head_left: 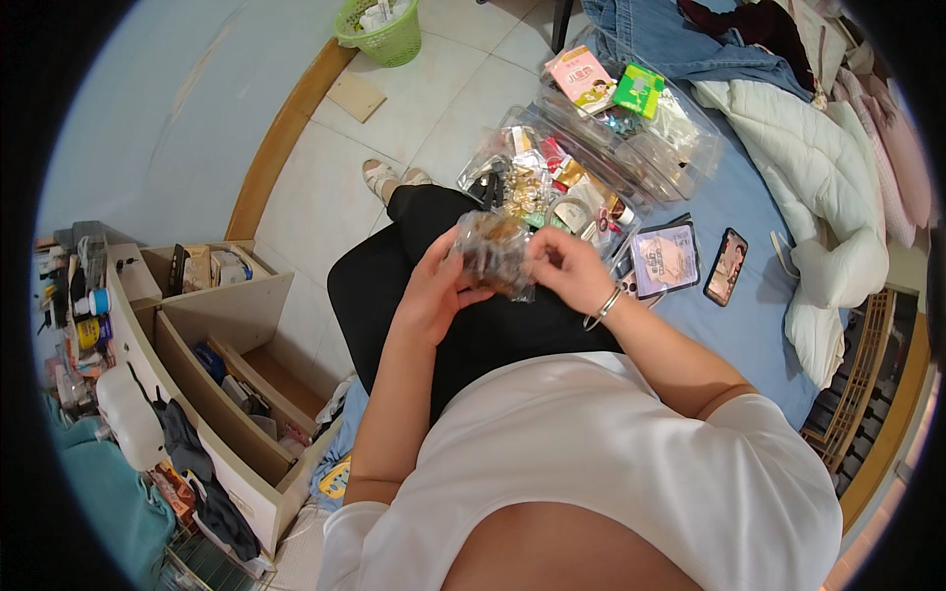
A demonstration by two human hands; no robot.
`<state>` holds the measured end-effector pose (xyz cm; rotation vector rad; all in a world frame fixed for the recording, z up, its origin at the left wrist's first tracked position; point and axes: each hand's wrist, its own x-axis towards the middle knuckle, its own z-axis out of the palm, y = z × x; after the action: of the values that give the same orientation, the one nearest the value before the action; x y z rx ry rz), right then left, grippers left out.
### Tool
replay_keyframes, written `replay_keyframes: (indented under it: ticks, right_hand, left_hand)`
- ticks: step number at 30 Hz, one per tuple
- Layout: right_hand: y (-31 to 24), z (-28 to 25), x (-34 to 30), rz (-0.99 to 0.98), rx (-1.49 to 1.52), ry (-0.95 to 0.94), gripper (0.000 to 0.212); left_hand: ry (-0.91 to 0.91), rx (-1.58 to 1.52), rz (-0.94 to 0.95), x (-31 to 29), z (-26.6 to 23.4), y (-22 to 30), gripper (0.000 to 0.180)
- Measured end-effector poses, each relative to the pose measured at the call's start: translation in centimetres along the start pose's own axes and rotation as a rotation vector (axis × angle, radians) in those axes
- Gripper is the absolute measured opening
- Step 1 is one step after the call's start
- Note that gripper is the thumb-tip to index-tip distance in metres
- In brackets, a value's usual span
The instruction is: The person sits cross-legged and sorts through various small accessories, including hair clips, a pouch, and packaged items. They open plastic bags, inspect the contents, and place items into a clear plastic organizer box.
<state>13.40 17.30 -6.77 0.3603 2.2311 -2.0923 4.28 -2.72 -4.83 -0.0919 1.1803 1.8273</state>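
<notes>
Above my lap I hold a clear plastic bag (pixel 498 258) with brownish contents that I cannot make out. My left hand (pixel 439 276) grips its left side, thumb on top and fingers beneath. On the other side, my right hand (pixel 572 268) pinches the bag's edge; a silver bangle (pixel 603 307) circles that wrist. Just beyond the bag, a clear plastic tray (pixel 483 148) holds gold-coloured trinkets (pixel 527 184), a roll of tape (pixel 572 214) and small packets. To the right of my right hand lie a purple packet (pixel 664 260) and a phone (pixel 726 266) with a lit screen.
A larger clear box (pixel 705 148) carries a pink box (pixel 581 79) and a green packet (pixel 639 91). White bedding (pixel 788 167) and jeans (pixel 680 39) lie on the blue bed (pixel 759 340). Open drawers (pixel 212 364) stand at left; a green basket (pixel 386 39) is on the floor.
</notes>
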Motion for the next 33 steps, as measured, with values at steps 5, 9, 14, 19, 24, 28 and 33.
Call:
replay_keyframes:
  ticks: [5,9,14,19,24,28,33]
  right_hand:
    - [-2.0,-0.3,0.0,-0.147,-0.253,-0.130,0.012]
    - [-0.4,-4.2,1.9,-0.185,-0.495,0.168,0.013]
    - [0.7,-8.5,3.4,-0.182,-0.848,0.203,0.030]
    - [1.4,-7.0,4.3,-0.285,-1.059,0.216,0.039]
    - [1.0,-4.3,7.9,-0.426,-1.025,0.171,0.035]
    - [2.2,-3.2,11.7,-0.191,-1.101,0.050,0.027]
    - [2.7,-5.4,11.1,-0.202,-0.847,0.076,0.011]
  left_hand:
    - [0.067,0.053,0.010,-0.3,-0.2,-0.7,0.068]
    - [0.044,-0.030,-0.012,-0.1,-1.1,-0.7,0.063]
    - [0.060,-0.080,-0.030,-0.6,-1.1,-1.0,0.060]
    - [0.071,-0.085,-0.057,-0.6,-1.2,-1.1,0.060]
    - [0.072,-0.118,-0.052,-0.7,-0.6,-0.7,0.055]
    - [0.077,-0.110,-0.032,-0.7,-0.3,-0.6,0.055]
    - [0.078,-0.130,-0.028,-0.8,-0.5,-0.8,0.054]
